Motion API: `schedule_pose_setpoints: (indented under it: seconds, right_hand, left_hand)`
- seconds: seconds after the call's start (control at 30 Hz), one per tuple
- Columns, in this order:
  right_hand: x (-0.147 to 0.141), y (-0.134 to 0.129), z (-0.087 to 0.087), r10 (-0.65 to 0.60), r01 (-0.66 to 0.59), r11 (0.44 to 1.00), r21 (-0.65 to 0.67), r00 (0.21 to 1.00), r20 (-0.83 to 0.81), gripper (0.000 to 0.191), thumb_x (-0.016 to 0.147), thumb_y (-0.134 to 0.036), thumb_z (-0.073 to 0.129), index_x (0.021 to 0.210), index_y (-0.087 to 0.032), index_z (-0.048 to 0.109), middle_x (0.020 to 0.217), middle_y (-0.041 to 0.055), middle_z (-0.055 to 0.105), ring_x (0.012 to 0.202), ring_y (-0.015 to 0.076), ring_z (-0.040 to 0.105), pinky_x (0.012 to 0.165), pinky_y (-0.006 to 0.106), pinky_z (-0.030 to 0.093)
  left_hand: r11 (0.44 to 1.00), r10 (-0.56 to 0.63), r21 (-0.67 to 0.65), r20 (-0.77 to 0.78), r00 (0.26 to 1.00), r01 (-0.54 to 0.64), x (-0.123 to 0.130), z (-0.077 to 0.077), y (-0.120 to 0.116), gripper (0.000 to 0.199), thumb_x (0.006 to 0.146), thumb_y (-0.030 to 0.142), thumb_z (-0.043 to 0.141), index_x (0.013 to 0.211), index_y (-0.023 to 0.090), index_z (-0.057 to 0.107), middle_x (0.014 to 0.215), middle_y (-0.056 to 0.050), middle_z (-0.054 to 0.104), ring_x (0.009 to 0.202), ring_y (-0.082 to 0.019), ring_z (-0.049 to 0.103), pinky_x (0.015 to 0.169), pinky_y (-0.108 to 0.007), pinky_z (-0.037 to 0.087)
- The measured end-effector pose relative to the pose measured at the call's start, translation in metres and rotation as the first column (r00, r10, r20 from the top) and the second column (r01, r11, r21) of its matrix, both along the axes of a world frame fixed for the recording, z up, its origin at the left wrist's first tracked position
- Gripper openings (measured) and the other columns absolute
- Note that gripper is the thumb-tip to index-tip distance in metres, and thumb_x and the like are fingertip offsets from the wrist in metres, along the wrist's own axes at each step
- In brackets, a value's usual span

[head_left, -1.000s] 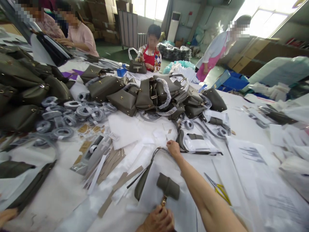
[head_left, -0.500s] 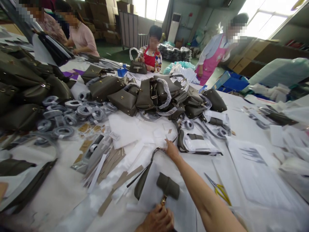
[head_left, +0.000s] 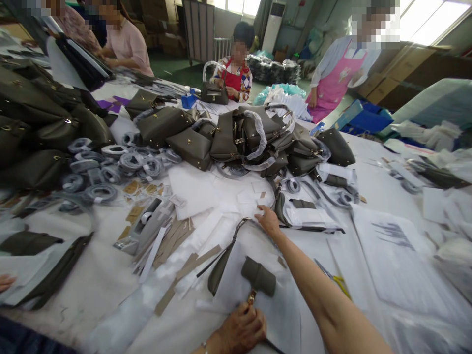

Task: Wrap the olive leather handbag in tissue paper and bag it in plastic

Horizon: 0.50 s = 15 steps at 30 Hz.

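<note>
An olive-grey handbag (head_left: pixel 218 275) lies in front of me, with white tissue sheet over it and an olive flap piece (head_left: pixel 258 276) on top. My left hand (head_left: pixel 241 327) is closed, its fingers pinching the gold clasp (head_left: pixel 251 297) below that flap piece. A dark strap comes out from under this hand. My right hand (head_left: pixel 268 220) is stretched forward past the bag's upper strap (head_left: pixel 236 228), beside small white paper pieces (head_left: pixel 248 197). Its fingers are bent together at the tips; what they hold, if anything, is hidden.
Olive handbags (head_left: pixel 191 145) are heaped across the table, with wrapped strap coils (head_left: pixel 147 167) before them. Grey-brown strips (head_left: pixel 173 246) lie left, yellow-handled scissors (head_left: pixel 341 285) right. A wrapped bag (head_left: pixel 306 211) sits beyond my right forearm. A co-worker's hand (head_left: pixel 6 282) shows far left; other people stand around.
The view has shifted slightly, and my right forearm now covers more of the scissors. Both hands stay nearly where they were. A co-worker's hand and dark sleeve have come in at the lower left.
</note>
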State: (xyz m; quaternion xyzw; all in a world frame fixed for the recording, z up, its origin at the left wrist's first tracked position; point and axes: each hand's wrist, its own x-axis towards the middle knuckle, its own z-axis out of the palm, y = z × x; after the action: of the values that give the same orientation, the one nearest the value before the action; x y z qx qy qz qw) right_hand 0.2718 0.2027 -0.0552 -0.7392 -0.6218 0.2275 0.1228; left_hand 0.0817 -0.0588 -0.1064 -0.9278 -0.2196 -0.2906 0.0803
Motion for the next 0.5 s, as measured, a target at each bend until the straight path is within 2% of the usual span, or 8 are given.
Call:
schedule_pose_setpoints:
  seconds: [0.07, 0.13, 0.2, 0.3, 0.37, 0.5]
  right_hand:
    - [-0.010, 0.002, 0.000, 0.071, -0.070, 0.997, -0.021, 0.996, 0.059, 0.061, 0.077, -0.018, 0.066, 0.136, -0.021, 0.051, 0.135, 0.0104, 0.056, 0.114, 0.0223, 0.060, 0.095, 0.029, 0.044]
    - [-0.021, 0.003, -0.002, 0.093, -0.085, 0.993, -0.076, 0.990, 0.104, 0.064, 0.078, -0.015, 0.065, 0.139, -0.021, 0.047, 0.138, 0.0116, 0.053, 0.115, 0.0218, 0.058, 0.092, 0.028, 0.044]
    - [-0.029, 0.005, -0.005, 0.056, -0.042, 0.992, -0.117, 0.992, 0.116, 0.053, 0.080, -0.014, 0.062, 0.132, -0.020, 0.054, 0.128, 0.0124, 0.059, 0.111, 0.0214, 0.060, 0.087, 0.027, 0.044]
    - [-0.033, 0.008, -0.007, -0.002, 0.018, 0.989, -0.146, 0.994, 0.107, 0.027, 0.081, -0.015, 0.060, 0.107, -0.017, 0.066, 0.103, 0.0120, 0.069, 0.098, 0.0224, 0.064, 0.079, 0.027, 0.044]
    - [-0.030, 0.009, -0.008, -0.038, 0.049, 0.987, -0.150, 0.996, 0.078, 0.013, 0.080, -0.019, 0.061, 0.091, -0.016, 0.069, 0.091, 0.0105, 0.070, 0.092, 0.0226, 0.065, 0.074, 0.027, 0.043]
    - [-0.016, 0.009, -0.004, -0.097, 0.089, 0.987, -0.130, 0.994, -0.055, 0.017, 0.084, -0.030, 0.058, 0.084, -0.018, 0.070, 0.076, 0.0055, 0.070, 0.079, 0.0186, 0.067, 0.069, 0.025, 0.043]
  left_hand:
    - [1.000, -0.002, 0.006, 0.032, 0.999, 0.002, 0.001, -0.001, 0.000, 0.019, 0.090, 0.025, 0.058, 0.104, 0.023, 0.070, 0.105, -0.004, 0.060, 0.090, -0.014, 0.057, 0.076, -0.030, 0.051]
    - [1.000, 0.006, 0.019, 0.066, 0.998, -0.007, 0.002, -0.003, 0.001, 0.017, 0.088, 0.024, 0.061, 0.101, 0.023, 0.070, 0.102, -0.004, 0.060, 0.088, -0.014, 0.057, 0.075, -0.030, 0.051]
    - [1.000, 0.007, 0.023, 0.068, 0.998, -0.009, 0.003, -0.005, 0.000, 0.016, 0.086, 0.025, 0.062, 0.101, 0.023, 0.070, 0.100, -0.004, 0.061, 0.087, -0.014, 0.057, 0.074, -0.030, 0.051]
    - [1.000, -0.001, 0.020, 0.051, 0.999, 0.000, 0.004, -0.008, -0.001, 0.018, 0.085, 0.025, 0.064, 0.103, 0.023, 0.069, 0.101, -0.004, 0.061, 0.088, -0.015, 0.057, 0.074, -0.030, 0.051]
    - [1.000, 0.005, 0.030, 0.063, 0.998, -0.007, 0.004, -0.008, -0.001, 0.018, 0.085, 0.025, 0.064, 0.102, 0.022, 0.069, 0.100, -0.005, 0.062, 0.087, -0.015, 0.057, 0.074, -0.030, 0.051]
    - [1.000, 0.007, 0.023, 0.049, 0.999, -0.008, 0.003, -0.003, 0.000, 0.017, 0.087, 0.025, 0.062, 0.103, 0.022, 0.069, 0.099, -0.005, 0.062, 0.087, -0.015, 0.057, 0.074, -0.031, 0.050]
